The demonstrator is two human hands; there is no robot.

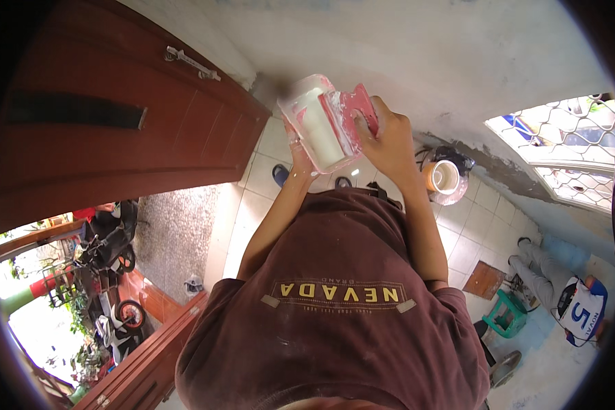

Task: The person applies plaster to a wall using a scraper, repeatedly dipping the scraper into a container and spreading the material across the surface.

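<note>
My left hand [301, 158] supports a pinkish, see-through plastic tray [291, 115] from beneath and along its near side, with part of the fingers hidden. White paste [320, 137] lies inside it, and smears coat the rim. In my right hand [392, 145] is a red plastic putty spreader [359, 108], pinched between thumb and fingers. Its paste-smeared blade edge rests over the tray's right side, apparently touching the paste. Both hands are out in front of my body, close to the pale wall [389, 48].
A red-brown door [116, 147] with a handle stands at left, and motorbikes [109, 239] are outside. On the tiled floor [461, 229] to the right is an orange-and-white bucket [444, 178]. A green stool [506, 313] and another person [579, 311] are farther right, below a grilled window [567, 147].
</note>
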